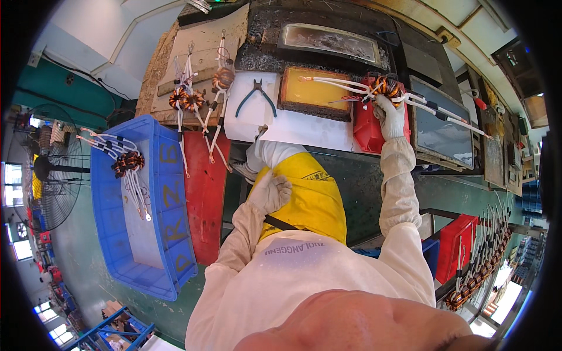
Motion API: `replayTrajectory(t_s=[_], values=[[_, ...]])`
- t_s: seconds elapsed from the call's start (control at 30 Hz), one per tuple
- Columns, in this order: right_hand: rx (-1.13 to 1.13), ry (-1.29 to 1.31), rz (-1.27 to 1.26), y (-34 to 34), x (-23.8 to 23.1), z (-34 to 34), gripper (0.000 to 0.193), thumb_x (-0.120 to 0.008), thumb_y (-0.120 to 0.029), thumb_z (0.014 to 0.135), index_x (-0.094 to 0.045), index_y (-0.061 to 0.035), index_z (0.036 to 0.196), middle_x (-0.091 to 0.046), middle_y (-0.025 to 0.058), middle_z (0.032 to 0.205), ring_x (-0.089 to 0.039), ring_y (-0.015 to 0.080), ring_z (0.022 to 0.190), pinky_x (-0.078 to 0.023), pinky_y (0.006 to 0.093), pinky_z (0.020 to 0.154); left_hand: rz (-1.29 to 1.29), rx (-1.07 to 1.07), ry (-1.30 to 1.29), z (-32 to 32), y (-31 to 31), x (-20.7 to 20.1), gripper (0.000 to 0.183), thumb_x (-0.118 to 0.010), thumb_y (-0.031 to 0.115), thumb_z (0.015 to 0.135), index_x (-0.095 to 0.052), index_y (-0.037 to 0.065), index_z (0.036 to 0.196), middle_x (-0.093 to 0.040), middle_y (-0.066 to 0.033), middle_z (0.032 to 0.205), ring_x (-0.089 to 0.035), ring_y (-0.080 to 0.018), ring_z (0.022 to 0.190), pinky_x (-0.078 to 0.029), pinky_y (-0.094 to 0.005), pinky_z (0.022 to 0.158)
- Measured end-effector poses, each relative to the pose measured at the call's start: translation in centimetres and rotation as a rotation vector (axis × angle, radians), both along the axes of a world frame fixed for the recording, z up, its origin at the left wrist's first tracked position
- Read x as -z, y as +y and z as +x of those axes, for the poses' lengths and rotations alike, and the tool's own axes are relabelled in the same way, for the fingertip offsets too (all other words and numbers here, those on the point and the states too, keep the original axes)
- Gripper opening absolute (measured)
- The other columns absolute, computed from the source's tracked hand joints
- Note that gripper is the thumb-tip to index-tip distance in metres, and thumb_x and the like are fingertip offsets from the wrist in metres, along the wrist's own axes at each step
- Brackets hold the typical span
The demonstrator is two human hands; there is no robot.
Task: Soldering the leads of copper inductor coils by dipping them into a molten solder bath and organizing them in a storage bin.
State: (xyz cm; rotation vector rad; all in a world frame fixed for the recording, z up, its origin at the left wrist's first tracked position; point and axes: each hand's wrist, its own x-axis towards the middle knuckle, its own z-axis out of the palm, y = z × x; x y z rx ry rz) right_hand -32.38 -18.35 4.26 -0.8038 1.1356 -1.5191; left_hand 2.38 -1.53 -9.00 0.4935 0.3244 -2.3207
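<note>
My gloved right hand is closed around the near side of a copper-wound ring coil, above a red box at the bench's front edge. White sleeved leads run from the coil to both sides, and some end in metal lugs. My gloved left hand rests on the yellow apron over my lap, its fingers curled in and nothing visible in them. Cutting pliers with dark green handles lie on the white sheet, left of a dark-framed tray of yellow material.
Two other coils lie at the bench's left, leads hanging over the edge. A metal-rimmed trough sits at the back. A blue crate holding one coil stands left, near a fan. Several coils hang lower right.
</note>
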Motion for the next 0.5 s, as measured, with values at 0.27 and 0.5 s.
replayTrajectory(t_s=[0.27, 0.5], values=[[-0.005, -0.078, -0.031, -0.3, 0.8, -0.8, 0.024, -0.067, -0.006, 0.082, -0.059, -0.0078, 0.104, -0.061, 0.0013, 0.076, -0.048, 0.0063, 0.053, -0.039, 0.0227, 0.051, -0.004, 0.003, -0.006, -0.1, 0.0, -0.3, 0.055, -0.040, 0.050, 0.097, -0.061, -0.001, 0.097, -0.063, -0.0175, 0.093, -0.059, -0.0268, 0.076, -0.053, -0.0347, 0.069], [0.058, -0.159, -0.022, -0.4, 1.2, -1.2, 0.025, -0.067, -0.007, 0.081, -0.055, -0.0082, 0.104, -0.061, 0.0031, 0.086, -0.058, 0.0124, 0.065, -0.042, 0.0245, 0.052, 0.011, -0.002, -0.086, -0.4, 0.1, -1.4, 0.052, -0.041, 0.047, 0.098, -0.062, 0.000, 0.093, -0.061, -0.0161, 0.087, -0.059, -0.0228, 0.073, -0.054, -0.0305, 0.065]])
